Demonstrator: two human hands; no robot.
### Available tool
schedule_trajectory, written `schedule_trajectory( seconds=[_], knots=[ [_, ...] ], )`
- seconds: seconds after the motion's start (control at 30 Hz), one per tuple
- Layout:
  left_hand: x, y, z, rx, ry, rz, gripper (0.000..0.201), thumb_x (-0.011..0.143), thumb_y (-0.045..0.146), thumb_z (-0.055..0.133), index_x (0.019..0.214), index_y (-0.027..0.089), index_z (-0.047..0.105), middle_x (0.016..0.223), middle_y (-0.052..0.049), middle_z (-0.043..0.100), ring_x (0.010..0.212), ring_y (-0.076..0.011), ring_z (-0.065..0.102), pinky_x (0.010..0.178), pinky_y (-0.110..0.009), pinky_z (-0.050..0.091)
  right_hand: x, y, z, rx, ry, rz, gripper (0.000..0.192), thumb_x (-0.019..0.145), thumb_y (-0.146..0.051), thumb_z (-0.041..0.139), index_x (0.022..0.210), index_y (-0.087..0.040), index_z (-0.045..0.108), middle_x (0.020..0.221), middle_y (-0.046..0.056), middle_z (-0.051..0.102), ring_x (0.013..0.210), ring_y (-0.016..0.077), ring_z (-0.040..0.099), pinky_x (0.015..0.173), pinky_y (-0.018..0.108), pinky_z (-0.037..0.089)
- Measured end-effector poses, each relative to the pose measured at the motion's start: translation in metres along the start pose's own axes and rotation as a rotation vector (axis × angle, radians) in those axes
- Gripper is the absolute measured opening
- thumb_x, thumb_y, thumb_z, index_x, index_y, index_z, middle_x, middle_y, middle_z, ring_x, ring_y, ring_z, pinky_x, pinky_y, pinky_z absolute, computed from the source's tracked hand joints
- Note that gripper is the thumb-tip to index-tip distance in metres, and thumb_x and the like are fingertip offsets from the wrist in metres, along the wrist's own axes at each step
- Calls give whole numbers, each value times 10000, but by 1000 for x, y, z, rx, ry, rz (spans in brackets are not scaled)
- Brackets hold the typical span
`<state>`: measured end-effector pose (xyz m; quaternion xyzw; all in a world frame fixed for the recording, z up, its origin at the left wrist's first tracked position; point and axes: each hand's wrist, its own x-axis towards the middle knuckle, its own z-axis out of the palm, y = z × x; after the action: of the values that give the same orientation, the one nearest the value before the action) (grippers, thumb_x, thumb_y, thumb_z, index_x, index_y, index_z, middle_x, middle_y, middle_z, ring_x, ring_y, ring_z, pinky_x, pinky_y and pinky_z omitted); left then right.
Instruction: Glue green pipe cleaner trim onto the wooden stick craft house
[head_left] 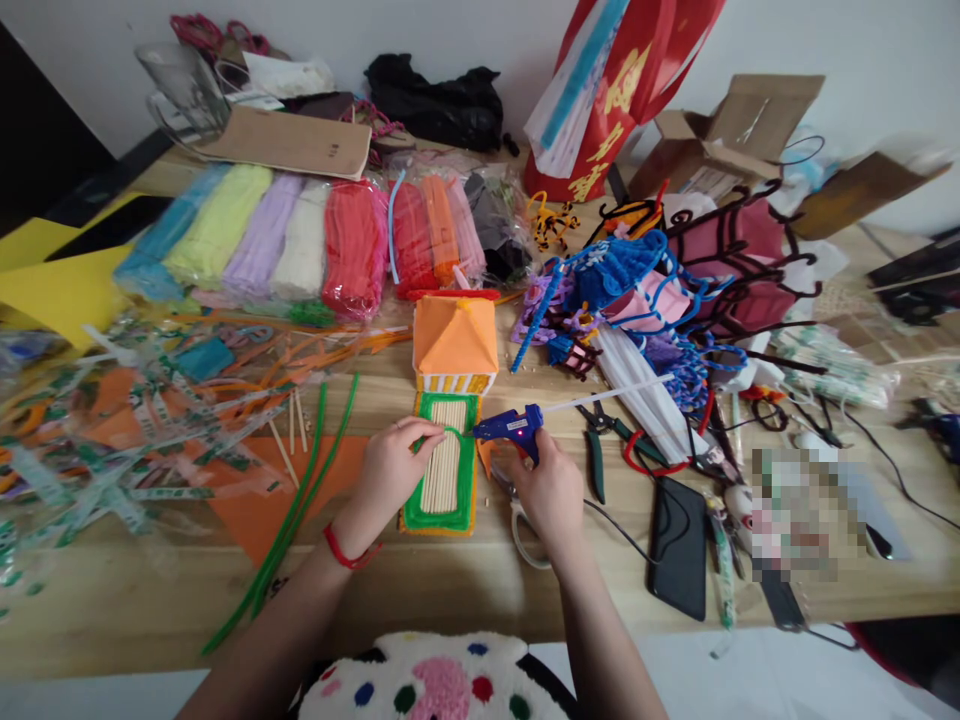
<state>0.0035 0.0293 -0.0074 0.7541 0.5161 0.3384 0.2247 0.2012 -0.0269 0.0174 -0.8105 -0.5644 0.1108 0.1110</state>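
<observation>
One glue gun (512, 426) is gripped by the right hand (546, 487); one green-edged stick panel (442, 464) is pinched by left-hand fingertips (431, 432), two green stems (300, 490) lying beside.

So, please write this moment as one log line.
left hand: pressing green pipe cleaner on stick panel | right hand: holding blue glue gun, nozzle at panel
</observation>
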Motion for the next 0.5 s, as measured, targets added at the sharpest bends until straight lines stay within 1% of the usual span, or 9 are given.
schedule_trajectory(
  seconds=[0.17,0.27,0.4,0.5],
  knots=[
    [0,0,0,0,2,7,40,807,219,662,792,214,698,827,-2,727,753,-160,670,711,-274,507,1,-1,-3,-6,-11,3,194,847,-305,572,976,-160,590,824,60,657,654,167,575,546,242,255],
    [0,0,0,-3,4,5,44,812,220,654,804,214,696,834,-5,727,761,-163,672,718,-278,509,1,-2,-4,1,-9,4,197,845,-266,561,1008,-161,592,831,58,660,662,169,580,551,241,265],
    [1,1,0,0,6,13,68,828,226,631,810,210,695,837,-15,729,755,-167,674,712,-281,516,1,-2,-3,19,-6,7,271,833,-213,545,1098,-165,573,831,50,658,654,165,573,549,240,265],
    [1,1,-1,5,6,21,94,843,246,612,823,208,696,845,-22,730,763,-170,675,723,-286,520,2,-3,-1,8,-6,22,257,826,-186,528,1075,-154,582,820,51,650,638,157,558,544,240,256]
  ],
)
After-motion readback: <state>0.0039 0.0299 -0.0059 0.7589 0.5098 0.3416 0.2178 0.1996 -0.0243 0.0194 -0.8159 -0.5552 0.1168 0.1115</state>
